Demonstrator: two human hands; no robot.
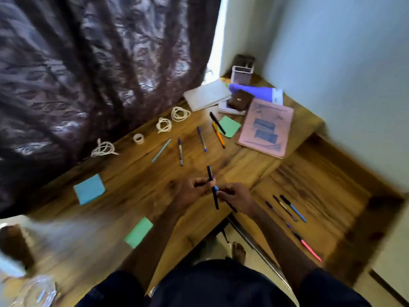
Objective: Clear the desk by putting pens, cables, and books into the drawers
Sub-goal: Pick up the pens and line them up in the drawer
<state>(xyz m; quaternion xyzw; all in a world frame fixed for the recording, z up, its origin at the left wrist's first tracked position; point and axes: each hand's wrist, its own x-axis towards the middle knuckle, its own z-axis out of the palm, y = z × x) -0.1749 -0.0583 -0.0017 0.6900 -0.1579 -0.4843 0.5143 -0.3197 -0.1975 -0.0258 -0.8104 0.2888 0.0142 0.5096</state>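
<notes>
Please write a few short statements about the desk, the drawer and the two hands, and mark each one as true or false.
1. The drawer is open and pens lie inside it. True.
2. Both hands are empty. False: the left hand and the right hand each hold a dark pen.
3. Three coiled white cables lie on the desk near the curtain. True.
4. The pink book lies in the drawer. False: it lies on the desk.
</notes>
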